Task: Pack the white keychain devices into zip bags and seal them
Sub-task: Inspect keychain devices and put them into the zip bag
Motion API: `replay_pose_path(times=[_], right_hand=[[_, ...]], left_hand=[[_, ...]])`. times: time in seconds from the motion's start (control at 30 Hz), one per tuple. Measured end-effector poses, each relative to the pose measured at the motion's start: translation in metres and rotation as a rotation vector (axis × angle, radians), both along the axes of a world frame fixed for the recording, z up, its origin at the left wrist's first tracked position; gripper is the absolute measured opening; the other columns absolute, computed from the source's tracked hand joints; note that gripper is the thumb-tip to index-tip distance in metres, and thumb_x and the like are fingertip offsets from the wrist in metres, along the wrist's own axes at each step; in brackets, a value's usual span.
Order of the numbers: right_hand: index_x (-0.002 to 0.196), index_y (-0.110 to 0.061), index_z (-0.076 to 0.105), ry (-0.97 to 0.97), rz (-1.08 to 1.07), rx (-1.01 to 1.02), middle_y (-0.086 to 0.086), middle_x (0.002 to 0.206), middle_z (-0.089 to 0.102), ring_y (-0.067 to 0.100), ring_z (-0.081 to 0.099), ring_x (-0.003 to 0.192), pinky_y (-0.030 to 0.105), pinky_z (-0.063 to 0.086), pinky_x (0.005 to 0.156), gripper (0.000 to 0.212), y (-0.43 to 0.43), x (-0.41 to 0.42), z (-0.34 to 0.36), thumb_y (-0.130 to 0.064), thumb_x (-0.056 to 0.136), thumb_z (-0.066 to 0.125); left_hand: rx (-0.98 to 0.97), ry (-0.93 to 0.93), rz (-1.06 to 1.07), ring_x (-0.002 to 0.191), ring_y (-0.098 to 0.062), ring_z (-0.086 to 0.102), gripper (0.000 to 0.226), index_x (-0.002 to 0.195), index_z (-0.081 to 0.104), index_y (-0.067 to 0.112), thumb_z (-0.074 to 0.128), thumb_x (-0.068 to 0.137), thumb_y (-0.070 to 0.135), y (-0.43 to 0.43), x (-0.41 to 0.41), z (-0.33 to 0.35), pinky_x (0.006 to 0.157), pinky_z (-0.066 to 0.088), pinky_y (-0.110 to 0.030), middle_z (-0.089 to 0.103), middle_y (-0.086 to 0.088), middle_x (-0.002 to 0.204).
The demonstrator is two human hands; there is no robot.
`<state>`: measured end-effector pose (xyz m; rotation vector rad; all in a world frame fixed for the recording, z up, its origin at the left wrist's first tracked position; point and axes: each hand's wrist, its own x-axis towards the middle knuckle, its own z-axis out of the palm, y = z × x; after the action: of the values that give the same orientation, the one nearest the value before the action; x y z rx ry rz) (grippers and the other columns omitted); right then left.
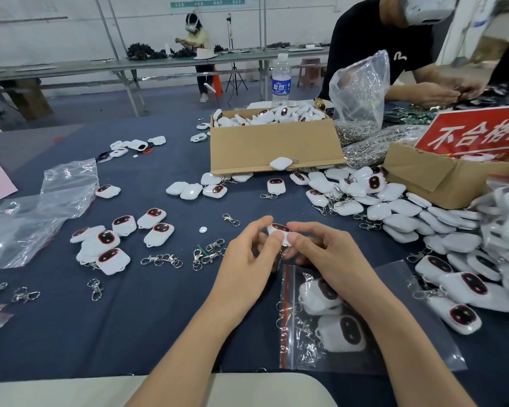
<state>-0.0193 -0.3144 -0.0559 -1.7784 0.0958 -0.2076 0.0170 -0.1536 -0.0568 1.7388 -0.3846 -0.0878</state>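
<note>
Both hands, left point(249, 254) and right point(321, 248), pinch one white keychain device point(278, 229) between curled fingertips above a zip bag point(365, 356).

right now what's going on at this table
A person holds one white keychain device between the left hand and right hand, pinching it above the dark table. A zip bag with two devices inside lies under the right forearm. Loose devices, metal clasps and a cardboard box of more lie around.
</note>
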Motion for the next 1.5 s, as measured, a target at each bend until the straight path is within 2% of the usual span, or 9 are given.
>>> replay_pose_path(times=[0.17,0.3,0.47,0.6,0.8,1.0,1.1,1.3,1.5], right_hand=[[0.124,-0.033,0.063,0.007,0.006,-0.043,-0.007,0.082,0.078,0.002,0.069,0.070,0.010,0.050,0.070,0.027,-0.001,-0.001,0.002,-0.033,0.097,0.065],[0.124,-0.036,0.059,0.021,-0.010,-0.074,-0.012,0.087,0.077,0.002,0.067,0.067,0.013,0.049,0.071,0.024,-0.003,-0.001,0.003,-0.036,0.100,0.059],[0.104,-0.044,0.068,0.180,0.116,-0.271,-0.022,0.090,0.076,-0.006,0.069,0.084,0.030,0.052,0.091,0.018,-0.017,-0.003,0.010,-0.055,0.093,0.059],[0.095,-0.046,0.073,0.284,0.195,-0.417,-0.031,0.097,0.072,-0.013,0.065,0.094,0.023,0.049,0.093,0.021,-0.024,-0.007,0.020,-0.063,0.083,0.069],[0.089,-0.031,0.078,0.291,0.297,-0.416,-0.020,0.084,0.076,-0.005,0.069,0.080,0.007,0.047,0.071,0.006,-0.021,-0.009,0.025,-0.028,0.091,0.073],[0.080,-0.034,0.076,0.232,0.213,-0.345,-0.017,0.085,0.076,-0.001,0.070,0.081,0.027,0.054,0.085,0.013,-0.022,-0.006,0.020,-0.028,0.091,0.072],[0.079,-0.032,0.076,0.208,0.196,-0.336,-0.016,0.082,0.076,-0.001,0.069,0.077,0.030,0.055,0.086,0.015,-0.023,-0.006,0.020,-0.026,0.092,0.071],[0.084,-0.030,0.076,0.194,0.146,-0.321,-0.019,0.081,0.074,-0.004,0.066,0.076,0.018,0.049,0.075,0.009,-0.025,-0.007,0.020,-0.032,0.092,0.072],[0.088,-0.023,0.077,0.217,0.212,-0.305,-0.008,0.084,0.077,0.007,0.072,0.083,0.034,0.056,0.088,0.009,-0.025,-0.009,0.022,-0.026,0.094,0.071]], left_hand=[[0.024,0.048,-0.036,0.089,-0.026,0.068,0.033,0.133,0.054,0.032,0.061,0.100,0.031,0.003,0.000,0.004,0.089,0.054,-0.040,0.071,-0.004,0.094],[0.135,0.253,-0.213,0.079,-0.014,0.065,0.021,0.119,0.064,0.012,0.064,0.098,0.014,0.034,0.021,0.023,0.085,0.059,-0.032,0.070,0.000,0.082],[0.450,0.376,-0.548,0.079,-0.007,0.064,0.018,0.108,0.078,0.031,0.065,0.098,0.022,0.071,0.024,0.047,0.074,0.056,-0.022,0.073,0.002,0.086],[0.596,0.357,-0.703,0.079,-0.004,0.062,0.020,0.112,0.077,0.032,0.061,0.101,0.025,0.063,0.015,0.054,0.073,0.056,-0.024,0.071,0.009,0.086],[0.630,0.278,-0.721,0.078,-0.006,0.064,0.014,0.111,0.073,0.021,0.064,0.100,0.022,0.043,0.007,0.048,0.071,0.052,-0.020,0.074,0.008,0.086],[0.578,0.263,-0.692,0.073,-0.007,0.061,0.008,0.097,0.078,0.027,0.070,0.096,0.026,0.030,0.000,0.047,0.071,0.051,-0.021,0.072,0.007,0.081],[0.571,0.215,-0.684,0.073,-0.006,0.063,0.020,0.098,0.077,0.023,0.058,0.102,0.022,0.021,-0.007,0.050,0.070,0.052,-0.021,0.075,0.006,0.085],[0.373,0.430,-0.612,0.079,-0.018,0.069,0.009,0.105,0.050,0.013,0.044,0.108,0.018,0.027,-0.008,0.062,0.074,0.054,-0.029,0.079,-0.008,0.102],[0.535,0.373,-0.693,0.073,-0.018,0.068,0.022,0.106,0.057,0.022,0.056,0.087,0.034,0.016,-0.018,0.057,0.082,0.056,-0.033,0.077,-0.013,0.092]])
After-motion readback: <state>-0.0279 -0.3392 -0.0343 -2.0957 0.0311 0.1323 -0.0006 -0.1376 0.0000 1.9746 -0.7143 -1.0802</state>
